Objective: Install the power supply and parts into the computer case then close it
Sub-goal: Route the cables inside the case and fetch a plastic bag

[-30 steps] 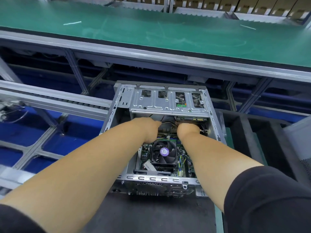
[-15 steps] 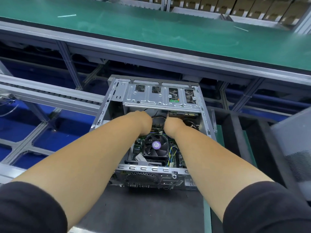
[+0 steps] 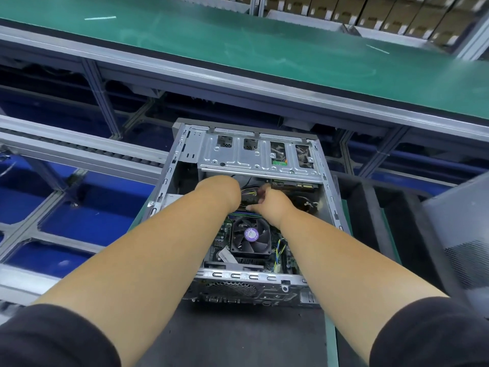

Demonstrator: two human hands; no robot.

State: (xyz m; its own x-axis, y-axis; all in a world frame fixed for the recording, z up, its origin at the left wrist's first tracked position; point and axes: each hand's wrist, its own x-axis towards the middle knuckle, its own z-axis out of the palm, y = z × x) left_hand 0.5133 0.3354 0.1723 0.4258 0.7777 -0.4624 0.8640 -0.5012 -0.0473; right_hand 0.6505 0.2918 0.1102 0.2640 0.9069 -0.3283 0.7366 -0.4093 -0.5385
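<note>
Head view: the computer case [image 3: 248, 207] lies open on a dark mat, lid off. Both hands reach in beyond the fan [image 3: 250, 235], under the metal drive bracket [image 3: 254, 157]. The right hand [image 3: 272, 201] pinches a bundle of cables [image 3: 250, 196]; the left hand [image 3: 225, 192] hides its fingers, so its grip cannot be told. Judged step: connecting power cables. Next, 1 plug needs seating on the board.
</note>
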